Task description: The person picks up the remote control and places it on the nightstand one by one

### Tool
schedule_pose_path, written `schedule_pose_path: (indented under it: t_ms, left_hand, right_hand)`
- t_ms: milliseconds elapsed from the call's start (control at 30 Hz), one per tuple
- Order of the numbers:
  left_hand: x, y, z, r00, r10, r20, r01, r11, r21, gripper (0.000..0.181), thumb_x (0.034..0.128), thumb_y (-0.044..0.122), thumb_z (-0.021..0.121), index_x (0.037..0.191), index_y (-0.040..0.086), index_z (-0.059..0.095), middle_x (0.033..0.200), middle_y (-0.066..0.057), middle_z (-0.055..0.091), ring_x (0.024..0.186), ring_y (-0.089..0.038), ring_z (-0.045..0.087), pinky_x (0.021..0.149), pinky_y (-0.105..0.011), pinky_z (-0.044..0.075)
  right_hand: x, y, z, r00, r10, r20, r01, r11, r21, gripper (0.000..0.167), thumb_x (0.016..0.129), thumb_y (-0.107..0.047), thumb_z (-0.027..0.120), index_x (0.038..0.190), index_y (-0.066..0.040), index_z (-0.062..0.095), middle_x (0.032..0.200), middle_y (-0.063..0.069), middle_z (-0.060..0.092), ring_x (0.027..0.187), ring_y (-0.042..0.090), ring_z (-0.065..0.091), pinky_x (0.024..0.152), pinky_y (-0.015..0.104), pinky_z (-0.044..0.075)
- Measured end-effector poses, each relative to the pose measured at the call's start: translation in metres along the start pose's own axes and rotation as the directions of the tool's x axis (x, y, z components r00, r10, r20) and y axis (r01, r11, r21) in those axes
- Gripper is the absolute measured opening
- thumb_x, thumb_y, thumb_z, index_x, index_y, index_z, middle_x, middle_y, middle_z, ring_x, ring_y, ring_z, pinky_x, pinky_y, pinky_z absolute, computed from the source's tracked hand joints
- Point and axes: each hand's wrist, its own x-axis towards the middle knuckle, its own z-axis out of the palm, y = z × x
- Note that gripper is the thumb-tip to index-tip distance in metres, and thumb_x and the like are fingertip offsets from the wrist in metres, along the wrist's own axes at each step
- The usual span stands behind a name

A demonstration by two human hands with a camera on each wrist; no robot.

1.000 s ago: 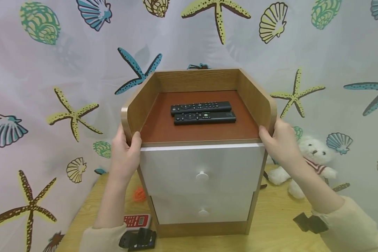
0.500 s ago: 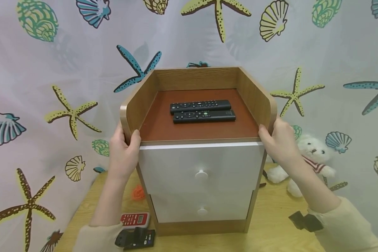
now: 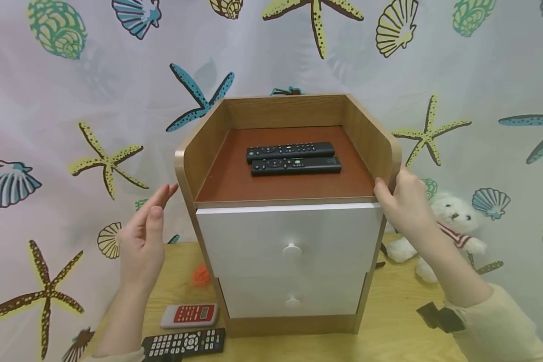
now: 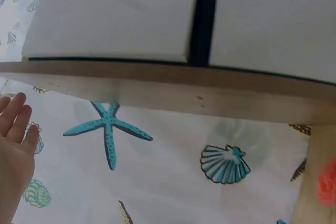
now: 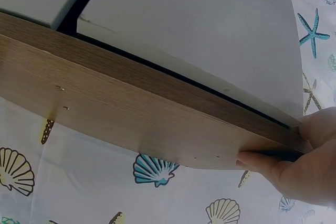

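A small wooden cabinet (image 3: 289, 323) with two white drawers stands upright on the table. Its upper drawer (image 3: 253, 246) and lower drawer (image 3: 253, 299) each have a round white knob. Two black remote controls (image 3: 294, 166) lie side by side on the brown top. My right hand (image 3: 404, 201) grips the cabinet's right side panel, thumb at the front edge and fingers around the outside. My left hand (image 3: 142, 241) is off the cabinet, to its left, fingers extended and holding nothing. In the left wrist view, a gap shows between the left hand (image 4: 16, 150) and the side panel (image 4: 157, 93).
Left of the cabinet on the table are a red and white calculator (image 3: 192, 314), a black remote with many buttons (image 3: 185, 342) and an orange tangled item (image 3: 201, 275). A white teddy bear (image 3: 452, 216) sits at the right. A shell-patterned curtain (image 3: 72, 201) hangs behind.
My left hand has let go of the cabinet's left side and moved away to the left. My right hand keeps its grip; the cabinet looks nearly unmoved.
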Motion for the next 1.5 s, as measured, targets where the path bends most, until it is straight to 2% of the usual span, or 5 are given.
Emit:
schedule_pose_path:
  t_ms: [467, 733, 833, 1100, 1500]
  left_hand:
    - [-0.088, -0.076, -0.058, 0.963, -0.179, 0.203, 0.123, 0.958, 0.259, 0.049, 0.0845, 0.001, 0.066, 0.132, 0.010, 0.055, 0.109, 0.030, 0.060, 0.114, 0.017, 0.045, 0.093, -0.001, 0.032]
    - [-0.128, -0.113, -0.070, 0.773, -0.546, 0.324, 0.365, 0.800, 0.476, 0.073, 0.0827, 0.042, 0.069, 0.146, 0.029, 0.034, 0.120, -0.002, 0.065, 0.123, -0.004, 0.046, 0.092, -0.061, 0.041]
    - [-0.140, -0.132, -0.069, 0.745, -0.577, 0.335, 0.374, 0.777, 0.506, 0.075, 0.0790, 0.045, 0.071, 0.142, 0.019, 0.042, 0.115, -0.006, 0.067, 0.120, -0.033, 0.051, 0.093, -0.060, 0.042]
    - [-0.165, -0.163, -0.068, 0.543, -0.737, 0.404, 0.450, 0.661, 0.601, 0.076, 0.0754, 0.049, 0.072, 0.136, 0.009, 0.050, 0.119, -0.013, 0.062, 0.116, -0.039, 0.053, 0.086, -0.052, 0.049]
    - [-0.189, -0.186, -0.052, 0.370, -0.835, 0.408, 0.518, 0.549, 0.655, 0.083, 0.0632, 0.054, 0.079, 0.130, 0.011, 0.055, 0.129, -0.016, 0.056, 0.114, -0.034, 0.052, 0.091, -0.057, 0.043]
  right_hand:
    - [-0.001, -0.001, 0.001, 1.000, 0.001, 0.005, -0.001, 1.000, -0.006, 0.033, 0.090, -0.005, 0.046, 0.115, 0.016, 0.051, 0.105, 0.034, 0.062, 0.078, 0.037, 0.064, 0.061, 0.039, 0.053]
    - [-0.002, 0.000, 0.001, 1.000, -0.003, -0.012, 0.003, 1.000, -0.005, 0.032, 0.090, -0.004, 0.046, 0.114, 0.016, 0.052, 0.103, 0.034, 0.063, 0.074, 0.035, 0.063, 0.057, 0.035, 0.051]
    - [-0.002, -0.001, 0.002, 1.000, -0.008, -0.018, 0.008, 1.000, -0.005, 0.032, 0.090, -0.004, 0.046, 0.114, 0.016, 0.052, 0.104, 0.034, 0.063, 0.074, 0.035, 0.063, 0.058, 0.037, 0.052]
    - [-0.002, -0.002, 0.001, 1.000, -0.009, -0.026, 0.009, 1.000, 0.009, 0.033, 0.089, -0.003, 0.045, 0.116, 0.016, 0.051, 0.107, 0.035, 0.062, 0.084, 0.040, 0.064, 0.066, 0.047, 0.054]
    - [-0.001, 0.000, 0.002, 1.000, 0.004, -0.026, -0.004, 1.000, -0.005, 0.030, 0.090, -0.004, 0.045, 0.113, 0.014, 0.051, 0.100, 0.032, 0.064, 0.074, 0.033, 0.061, 0.056, 0.032, 0.049]
